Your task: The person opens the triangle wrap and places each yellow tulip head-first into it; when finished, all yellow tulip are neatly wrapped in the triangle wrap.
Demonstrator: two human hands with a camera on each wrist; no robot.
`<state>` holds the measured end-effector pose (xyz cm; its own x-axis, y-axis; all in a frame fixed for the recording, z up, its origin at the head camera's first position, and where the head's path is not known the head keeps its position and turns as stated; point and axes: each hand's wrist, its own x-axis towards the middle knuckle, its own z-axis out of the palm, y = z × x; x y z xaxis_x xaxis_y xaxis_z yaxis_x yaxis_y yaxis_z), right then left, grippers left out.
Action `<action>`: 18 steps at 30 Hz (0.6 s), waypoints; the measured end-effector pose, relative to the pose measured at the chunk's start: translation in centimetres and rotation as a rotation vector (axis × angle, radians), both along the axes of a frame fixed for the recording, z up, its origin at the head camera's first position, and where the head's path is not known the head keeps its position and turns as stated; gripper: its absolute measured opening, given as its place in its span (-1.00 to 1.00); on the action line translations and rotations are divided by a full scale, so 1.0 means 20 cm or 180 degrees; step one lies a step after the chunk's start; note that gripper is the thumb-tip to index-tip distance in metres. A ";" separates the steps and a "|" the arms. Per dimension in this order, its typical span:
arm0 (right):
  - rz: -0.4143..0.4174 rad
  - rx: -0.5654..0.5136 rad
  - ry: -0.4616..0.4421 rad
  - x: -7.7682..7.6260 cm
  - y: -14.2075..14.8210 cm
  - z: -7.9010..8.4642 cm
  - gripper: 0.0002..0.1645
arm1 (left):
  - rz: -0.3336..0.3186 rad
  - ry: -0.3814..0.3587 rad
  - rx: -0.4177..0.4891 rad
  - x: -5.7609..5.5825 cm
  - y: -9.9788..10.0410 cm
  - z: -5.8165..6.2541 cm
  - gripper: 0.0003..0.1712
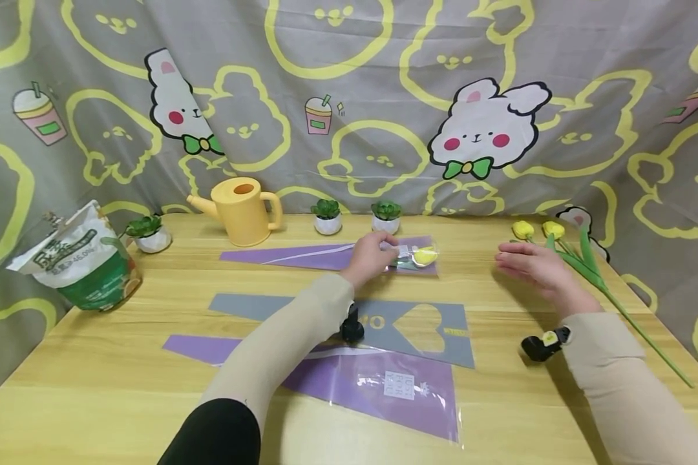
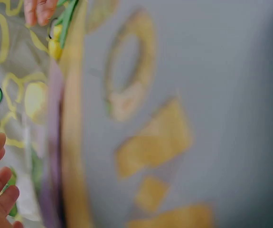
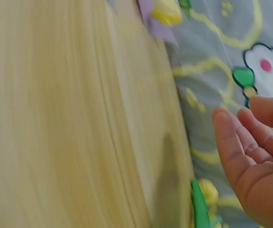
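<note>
My left hand [image 1: 375, 257] is over the far purple flower sleeve [image 1: 302, 259], beside a yellow tulip [image 1: 424, 256] that lies on or in its wide end. A gap shows between thumb and fingers in the left wrist view, with nothing held there. My right hand [image 1: 532, 265] hovers above the table's right side, fingers loosely extended and holding nothing. Just beyond it lie two more yellow tulips [image 1: 553, 230] with long green stems. Nearer me are a grey sleeve [image 1: 456, 323] with a heart cutout and another purple sleeve [image 1: 430, 403], partly covered by my left forearm.
A yellow watering can [image 1: 241, 216] stands at the back left. Two small potted succulents [image 1: 328, 219] are at the back middle, a third pot [image 1: 151, 239] farther left. A green and white bag [image 1: 93, 271] stands at the left edge. A patterned curtain [image 1: 384, 97] hangs behind the table.
</note>
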<state>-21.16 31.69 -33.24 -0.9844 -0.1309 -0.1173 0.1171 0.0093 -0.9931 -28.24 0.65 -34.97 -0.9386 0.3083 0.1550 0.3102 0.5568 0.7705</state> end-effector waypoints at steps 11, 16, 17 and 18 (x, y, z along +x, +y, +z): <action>-0.0156 0.1346 0.0065 0.18 0.32 -0.02 -0.78 | -0.1352 -0.0120 -0.0127 0.17 0.01 0.09 -0.63; -0.0197 0.1716 -0.0093 0.23 0.41 -0.05 -0.67 | -0.1781 -0.0431 -0.0234 0.27 0.03 0.06 -0.58; -0.0184 0.1763 -0.0108 0.23 0.42 -0.05 -0.66 | -0.1834 -0.0490 -0.0228 0.29 0.03 0.05 -0.58; -0.0178 0.1795 -0.0120 0.24 0.43 -0.06 -0.65 | -0.1878 -0.0556 -0.0213 0.30 0.04 0.03 -0.58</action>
